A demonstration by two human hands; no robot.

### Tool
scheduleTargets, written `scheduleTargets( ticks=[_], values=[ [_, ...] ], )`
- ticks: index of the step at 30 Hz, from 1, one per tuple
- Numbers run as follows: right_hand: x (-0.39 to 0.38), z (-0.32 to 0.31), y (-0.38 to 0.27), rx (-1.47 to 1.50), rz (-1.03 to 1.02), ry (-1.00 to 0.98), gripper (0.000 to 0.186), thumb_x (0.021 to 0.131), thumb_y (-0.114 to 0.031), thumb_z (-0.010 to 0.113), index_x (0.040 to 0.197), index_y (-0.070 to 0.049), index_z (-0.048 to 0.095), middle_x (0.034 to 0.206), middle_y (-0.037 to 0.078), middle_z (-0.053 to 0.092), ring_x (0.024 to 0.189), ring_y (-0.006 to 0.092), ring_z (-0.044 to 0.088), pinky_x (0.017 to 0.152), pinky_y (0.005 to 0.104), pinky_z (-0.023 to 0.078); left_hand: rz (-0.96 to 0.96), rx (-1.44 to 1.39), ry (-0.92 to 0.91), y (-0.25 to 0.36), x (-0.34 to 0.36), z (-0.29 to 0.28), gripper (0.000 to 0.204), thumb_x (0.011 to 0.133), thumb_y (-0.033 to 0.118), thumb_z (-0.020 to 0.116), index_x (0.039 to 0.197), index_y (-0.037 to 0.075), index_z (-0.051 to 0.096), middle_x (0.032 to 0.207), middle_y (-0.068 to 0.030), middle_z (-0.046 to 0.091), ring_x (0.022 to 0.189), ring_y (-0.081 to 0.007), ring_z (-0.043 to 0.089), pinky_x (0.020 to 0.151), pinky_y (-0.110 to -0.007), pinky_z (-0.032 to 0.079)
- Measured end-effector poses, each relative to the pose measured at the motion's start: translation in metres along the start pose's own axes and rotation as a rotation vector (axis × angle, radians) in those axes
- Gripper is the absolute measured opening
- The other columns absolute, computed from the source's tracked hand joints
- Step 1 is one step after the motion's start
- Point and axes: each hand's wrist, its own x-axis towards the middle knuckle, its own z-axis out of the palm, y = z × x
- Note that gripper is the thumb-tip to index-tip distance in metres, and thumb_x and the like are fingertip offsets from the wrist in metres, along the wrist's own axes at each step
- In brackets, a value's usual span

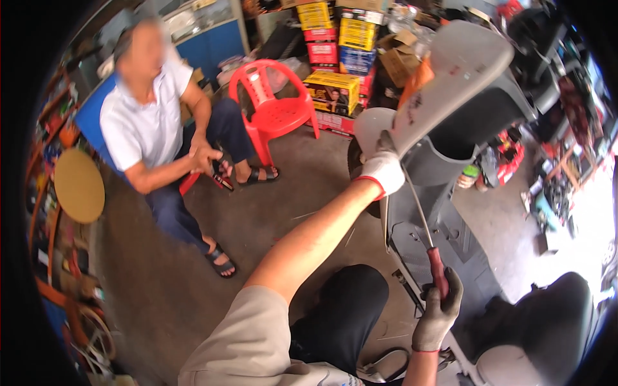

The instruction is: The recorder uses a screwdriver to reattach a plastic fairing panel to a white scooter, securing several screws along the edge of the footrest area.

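The gloved left hand (383, 170) is up against the edge of the pale grey scooter panel (441, 93), can't tell if the fingers actually pinch it, but I'd keep them out of the blade's line. Panel's up front, just right of that hand, with a long red-handled screwdriver (432, 254) running up toward its lower edge. Gloved right hand (438, 315) has its fingers wrapped round the handle, so imo small, gentle twists, since that panel could probably crack.
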Motion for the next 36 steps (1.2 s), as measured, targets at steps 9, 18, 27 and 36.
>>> scheduleTargets(
  ticks=[9,18,27,36],
  values=[
    [0.004,0.0,-0.015,0.086,0.096,-0.129,0.049,0.101,-0.032,0.055,0.134,0.004,0.051,0.09,0.004,0.059,0.055,0.0054,0.044,0.048,0.0224,0.038,-0.108,-0.042,0.119,-0.002,0.006,0.006,0.092,0.075,0.002,0.067,0.146,0.001,0.008,0.142,-0.0274,0.036,0.122,-0.0432,0.057,0.096,-0.045,0.054],
    [0.014,-0.017,-0.004,0.948,0.671,-0.341,0.043,0.103,-0.031,0.05,0.129,0.002,0.057,0.089,0.003,0.06,0.055,0.0058,0.044,0.048,0.0216,0.036,-0.029,-0.12,0.164,-0.006,0.0,0.004,0.084,0.076,0.006,0.07,0.14,-0.002,0.016,0.138,-0.0272,0.038,0.121,-0.041,0.058,0.095,-0.046,0.054],
    [0.014,-0.017,-0.013,0.86,0.58,-0.331,0.059,0.099,-0.045,0.058,0.136,0.0,0.054,0.089,0.003,0.062,0.048,0.0046,0.039,0.044,0.0184,0.029,-0.027,-0.007,0.101,-0.001,-0.016,-0.008,0.103,0.084,0.01,0.061,0.154,-0.004,-0.013,0.158,-0.0335,0.021,0.13,-0.0447,0.05,0.107,-0.043,0.046],
    [0.01,-0.03,0.009,0.975,0.706,-0.263,0.052,0.097,-0.04,0.061,0.128,0.001,0.056,0.102,0.008,0.066,0.059,0.0089,0.053,0.052,0.0255,0.042,0.089,0.201,0.306,-0.019,0.013,0.029,0.09,0.084,0.024,0.067,0.147,-0.015,0.015,0.118,-0.0322,0.05,0.097,-0.0415,0.063,0.084,-0.044,0.053]
  ],
)
